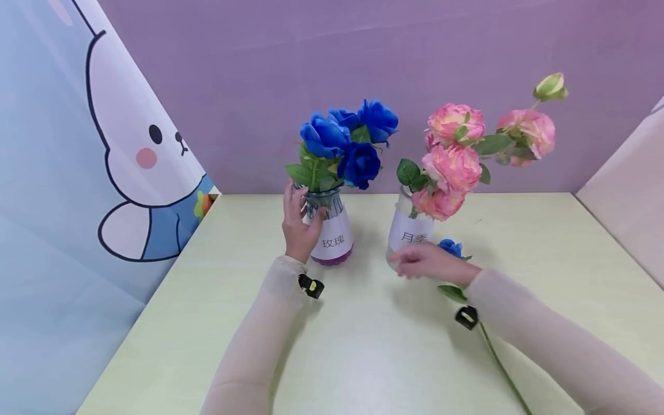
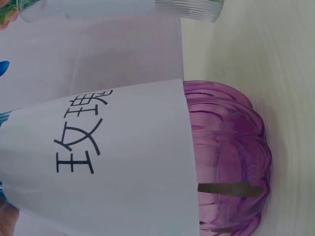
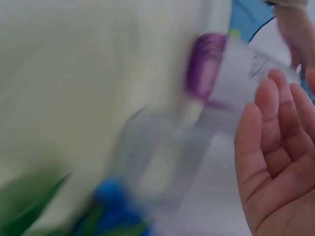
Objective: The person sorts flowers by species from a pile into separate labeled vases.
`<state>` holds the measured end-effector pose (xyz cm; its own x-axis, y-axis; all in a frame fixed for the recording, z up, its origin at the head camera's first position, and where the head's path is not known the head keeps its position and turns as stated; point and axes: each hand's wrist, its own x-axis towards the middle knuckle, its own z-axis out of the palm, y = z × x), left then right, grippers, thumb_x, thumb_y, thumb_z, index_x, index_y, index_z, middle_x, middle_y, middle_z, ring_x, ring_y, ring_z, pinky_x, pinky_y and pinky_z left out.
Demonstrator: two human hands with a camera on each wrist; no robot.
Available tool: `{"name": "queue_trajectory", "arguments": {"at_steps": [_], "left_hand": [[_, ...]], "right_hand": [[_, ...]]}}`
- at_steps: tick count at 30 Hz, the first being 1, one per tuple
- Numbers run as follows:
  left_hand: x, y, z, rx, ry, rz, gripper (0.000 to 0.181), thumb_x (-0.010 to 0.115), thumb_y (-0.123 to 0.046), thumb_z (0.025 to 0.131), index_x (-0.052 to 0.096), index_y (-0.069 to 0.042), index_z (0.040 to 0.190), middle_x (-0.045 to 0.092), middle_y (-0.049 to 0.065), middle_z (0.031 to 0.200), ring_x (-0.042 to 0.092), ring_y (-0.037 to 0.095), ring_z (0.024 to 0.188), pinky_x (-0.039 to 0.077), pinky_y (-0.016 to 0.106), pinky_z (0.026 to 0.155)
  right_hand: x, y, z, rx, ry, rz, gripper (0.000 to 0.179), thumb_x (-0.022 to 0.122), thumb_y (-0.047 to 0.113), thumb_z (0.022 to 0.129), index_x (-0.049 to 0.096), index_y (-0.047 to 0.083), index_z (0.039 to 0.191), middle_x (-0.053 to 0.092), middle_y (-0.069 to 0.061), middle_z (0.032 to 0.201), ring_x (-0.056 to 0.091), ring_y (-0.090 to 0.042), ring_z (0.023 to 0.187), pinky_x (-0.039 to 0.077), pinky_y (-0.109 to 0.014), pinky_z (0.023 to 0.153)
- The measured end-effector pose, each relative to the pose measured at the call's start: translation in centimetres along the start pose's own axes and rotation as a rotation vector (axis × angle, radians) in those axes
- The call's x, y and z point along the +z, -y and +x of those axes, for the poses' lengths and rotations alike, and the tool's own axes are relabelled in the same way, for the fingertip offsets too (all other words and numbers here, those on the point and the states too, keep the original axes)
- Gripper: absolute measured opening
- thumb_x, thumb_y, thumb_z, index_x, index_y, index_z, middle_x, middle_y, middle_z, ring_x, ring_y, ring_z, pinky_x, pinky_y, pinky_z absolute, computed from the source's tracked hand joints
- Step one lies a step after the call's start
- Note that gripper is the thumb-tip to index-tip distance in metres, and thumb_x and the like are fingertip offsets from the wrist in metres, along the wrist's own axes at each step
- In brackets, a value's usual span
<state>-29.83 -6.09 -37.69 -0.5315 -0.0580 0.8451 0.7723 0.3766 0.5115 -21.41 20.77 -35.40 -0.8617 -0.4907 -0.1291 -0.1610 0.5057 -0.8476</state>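
Observation:
My left hand [image 1: 301,225] holds the left glass vase [image 1: 339,259] near its neck, with the thumb in front and the fingers at the left side. That vase bears a white paper label [image 1: 334,236] and has a purple base [image 2: 231,152]; several blue roses [image 1: 327,135] stand in it. In front of the right vase [image 1: 396,219] is my right hand [image 1: 433,262], palm bare and fingers loosely bent in the right wrist view. Pink flowers [image 1: 453,167] lean rightward out of this labelled vase. Partly hidden under the right forearm, a single blue rose [image 1: 450,248] lies on the table.
The lying rose's long stem [image 1: 503,366] runs toward the near right of the pale table [image 1: 363,357]. A purple backdrop [image 1: 249,104] rises behind the vases. At the left hangs a blue cloth [image 1: 46,230] with a cartoon rabbit [image 1: 129,155].

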Motion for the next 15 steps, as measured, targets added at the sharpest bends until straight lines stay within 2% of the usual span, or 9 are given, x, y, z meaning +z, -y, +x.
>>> {"name": "queue_trajectory", "arguments": {"at_steps": [3,6,10,12,15], "left_hand": [[0.0,-0.1,-0.1,0.006,-0.012,0.002,0.046,0.069,0.001,0.085,0.045,-0.001,0.124,0.031,0.031,0.145,0.055,0.047,0.112,0.054,0.050,0.087],[0.2,-0.4,-0.2,0.005,-0.028,0.013,0.045,0.069,0.001,0.084,0.046,-0.001,0.123,0.032,0.032,0.145,0.056,0.047,0.111,0.054,0.049,0.087],[0.3,-0.8,-0.4,0.014,-0.046,0.049,0.044,0.070,-0.001,0.084,0.047,-0.002,0.122,0.033,0.031,0.143,0.060,0.047,0.103,0.054,0.050,0.086],[0.4,-0.8,-0.4,0.026,-0.048,0.064,0.044,0.070,-0.001,0.084,0.047,-0.003,0.121,0.034,0.031,0.143,0.061,0.046,0.100,0.054,0.050,0.086],[0.4,-0.9,-0.2,0.039,-0.037,0.054,0.046,0.070,0.000,0.083,0.046,-0.003,0.122,0.034,0.031,0.142,0.060,0.046,0.103,0.055,0.048,0.086]], "right_hand": [[-1.2,-2.1,-2.1,0.064,-0.018,-0.048,0.039,0.061,0.014,0.092,0.057,-0.010,0.123,0.067,-0.012,0.092,0.060,-0.024,0.079,0.056,-0.035,0.071],[-2.4,-3.7,-3.7,0.144,-0.068,-0.031,0.039,0.063,0.012,0.091,0.057,-0.011,0.121,0.065,-0.009,0.083,0.058,-0.019,0.072,0.055,-0.031,0.063],[-4.0,-5.3,-5.2,0.267,-0.115,0.066,0.044,0.062,0.016,0.092,0.054,-0.010,0.126,0.067,-0.009,0.088,0.062,-0.021,0.078,0.058,-0.036,0.069],[-4.9,-5.9,-5.8,0.326,-0.112,0.128,0.046,0.062,0.020,0.093,0.052,-0.009,0.128,0.068,-0.007,0.092,0.064,-0.021,0.079,0.058,-0.037,0.072],[-6.1,-6.9,-6.6,0.389,-0.089,0.247,0.042,0.059,0.020,0.095,0.054,-0.008,0.126,0.068,-0.002,0.088,0.065,-0.016,0.074,0.058,-0.034,0.070]]}}
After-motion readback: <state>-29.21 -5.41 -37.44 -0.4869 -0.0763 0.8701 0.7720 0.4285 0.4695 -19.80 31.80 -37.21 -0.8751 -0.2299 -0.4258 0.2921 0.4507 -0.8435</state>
